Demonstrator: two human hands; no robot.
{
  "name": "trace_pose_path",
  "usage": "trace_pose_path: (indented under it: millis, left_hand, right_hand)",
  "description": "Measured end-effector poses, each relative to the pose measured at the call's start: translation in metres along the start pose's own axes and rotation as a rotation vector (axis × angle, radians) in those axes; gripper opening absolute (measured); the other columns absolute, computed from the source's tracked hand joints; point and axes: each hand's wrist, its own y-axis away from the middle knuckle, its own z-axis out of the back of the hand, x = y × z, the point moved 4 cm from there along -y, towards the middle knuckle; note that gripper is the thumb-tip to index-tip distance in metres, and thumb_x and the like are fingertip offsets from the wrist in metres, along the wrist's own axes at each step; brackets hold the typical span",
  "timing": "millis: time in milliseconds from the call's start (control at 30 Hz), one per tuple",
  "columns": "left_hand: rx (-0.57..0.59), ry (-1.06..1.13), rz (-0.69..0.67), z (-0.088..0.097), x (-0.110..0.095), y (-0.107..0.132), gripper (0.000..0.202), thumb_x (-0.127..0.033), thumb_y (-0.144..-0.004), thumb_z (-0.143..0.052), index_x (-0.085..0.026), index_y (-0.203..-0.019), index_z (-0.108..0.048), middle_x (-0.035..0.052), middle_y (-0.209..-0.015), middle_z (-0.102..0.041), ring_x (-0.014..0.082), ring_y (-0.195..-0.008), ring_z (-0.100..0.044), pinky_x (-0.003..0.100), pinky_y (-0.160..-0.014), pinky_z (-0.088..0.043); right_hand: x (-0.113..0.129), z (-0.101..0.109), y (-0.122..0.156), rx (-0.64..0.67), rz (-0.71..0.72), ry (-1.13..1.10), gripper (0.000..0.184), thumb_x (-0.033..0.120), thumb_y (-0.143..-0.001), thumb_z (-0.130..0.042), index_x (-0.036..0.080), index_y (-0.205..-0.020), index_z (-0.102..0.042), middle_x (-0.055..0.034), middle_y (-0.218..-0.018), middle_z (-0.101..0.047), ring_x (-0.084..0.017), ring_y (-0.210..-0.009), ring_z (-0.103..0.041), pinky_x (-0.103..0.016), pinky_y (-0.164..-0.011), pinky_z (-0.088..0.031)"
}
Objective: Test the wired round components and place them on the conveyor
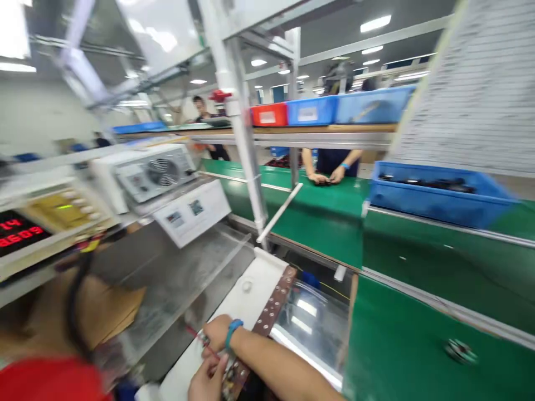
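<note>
My right hand (218,332), with a blue band (233,332) at the wrist, is closed around a thin red lead (213,352) near a small metallic part (204,337). Just below it, the fingers of my left hand (205,381) pinch the same lead's lower end. Motion blur hides the lead's exact ends. Both hands are over a white board (238,303), edged by a brown strip (273,303) with several shiny studs. Small parts, too blurred to name, lie by the strip beside my left hand.
At left stand an instrument with red digits (19,229) and a white fan unit (161,172). A metal post (242,139) rises ahead. A blue bin (438,192) and a small round part (460,352) are at right. A co-worker's hands (328,177) work across the green bench (326,223).
</note>
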Motion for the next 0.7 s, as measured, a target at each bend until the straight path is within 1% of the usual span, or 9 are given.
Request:
trace_pose_path:
  millis: [33, 67, 133, 200, 300, 400, 533, 700]
  left_hand:
    - [-0.071, 0.028, -0.027, 0.0, -0.006, 0.006, 0.052, -0.073, -0.065, -0.05, -0.022, -0.062, -0.052, 0.0055, -0.064, -0.066, 0.0251, -0.069, -0.064, 0.032, -0.068, -0.047]
    - [-0.116, 0.051, -0.041, 0.0, -0.011, 0.011, 0.051, -0.072, -0.066, -0.051, -0.021, -0.061, -0.05, 0.0052, -0.06, -0.062, 0.023, -0.064, -0.06, 0.031, -0.064, -0.044]
    - [-0.188, 0.086, -0.026, -0.001, -0.013, 0.015, 0.045, -0.065, -0.066, -0.053, -0.021, -0.058, -0.047, 0.0028, -0.054, -0.053, 0.0188, -0.056, -0.051, 0.029, -0.059, -0.038]
    - [-0.208, 0.104, 0.011, -0.003, -0.008, 0.015, 0.034, -0.051, -0.066, -0.057, -0.02, -0.058, -0.046, 0.0017, -0.054, -0.05, 0.017, -0.056, -0.048, 0.028, -0.058, -0.034]
    - [-0.24, 0.13, 0.071, -0.003, 0.001, 0.015, 0.018, -0.032, -0.066, -0.057, -0.018, -0.06, -0.047, 0.001, -0.057, -0.051, 0.0154, -0.059, -0.047, 0.026, -0.059, -0.031]
    - [-0.255, 0.138, 0.089, -0.003, 0.003, 0.017, 0.011, -0.022, -0.067, -0.056, -0.017, -0.06, -0.049, 0.0001, -0.058, -0.052, 0.014, -0.059, -0.046, 0.026, -0.059, -0.03]
    - [-0.24, 0.12, 0.104, -0.001, -0.001, 0.017, 0.013, -0.016, -0.067, -0.055, -0.017, -0.058, -0.046, -0.0011, -0.056, -0.051, 0.013, -0.058, -0.045, 0.025, -0.058, -0.028]
    - [-0.243, 0.102, 0.098, 0.001, -0.002, 0.017, 0.014, -0.021, -0.068, -0.057, -0.017, -0.058, -0.047, -0.0016, -0.056, -0.049, 0.0132, -0.058, -0.044, 0.025, -0.058, -0.027]
  right_hand:
    - [0.002, 0.004, 0.008, -0.024, -0.017, -0.005, 0.054, 0.057, -0.071, -0.064, 0.014, -0.102, -0.063, -0.0122, -0.091, -0.071, -0.027, -0.08, -0.068, -0.028, -0.056, -0.048]
    - [0.003, 0.006, 0.014, -0.029, -0.032, -0.023, 0.052, 0.054, -0.07, -0.066, 0.014, -0.103, -0.064, -0.0126, -0.093, -0.071, -0.027, -0.083, -0.068, -0.028, -0.06, -0.048]
    - [0.006, 0.008, 0.019, -0.044, -0.044, -0.084, 0.042, 0.045, -0.071, -0.065, 0.016, -0.102, -0.064, -0.0119, -0.095, -0.071, -0.027, -0.087, -0.068, -0.029, -0.067, -0.048]
    - [0.009, 0.007, 0.019, -0.049, -0.054, -0.116, 0.041, 0.041, -0.07, -0.064, 0.017, -0.102, -0.064, -0.0125, -0.096, -0.07, -0.027, -0.091, -0.067, -0.03, -0.072, -0.047]
    - [0.013, 0.004, 0.018, -0.05, -0.052, -0.141, 0.04, 0.038, -0.069, -0.062, 0.016, -0.103, -0.063, -0.0132, -0.096, -0.07, -0.028, -0.094, -0.066, -0.031, -0.076, -0.045]
    - [0.015, 0.002, 0.018, -0.045, -0.055, -0.161, 0.039, 0.036, -0.067, -0.061, 0.016, -0.1, -0.062, -0.0126, -0.095, -0.069, -0.028, -0.093, -0.065, -0.032, -0.076, -0.043]
    - [0.016, 0.002, 0.016, -0.054, -0.064, -0.166, 0.037, 0.035, -0.067, -0.061, 0.017, -0.099, -0.062, -0.0115, -0.092, -0.069, -0.028, -0.092, -0.065, -0.031, -0.075, -0.042]
    - [0.016, 0.003, 0.016, -0.058, -0.061, -0.153, 0.038, 0.038, -0.068, -0.062, 0.016, -0.099, -0.062, -0.0122, -0.093, -0.069, -0.027, -0.091, -0.065, -0.031, -0.074, -0.042]
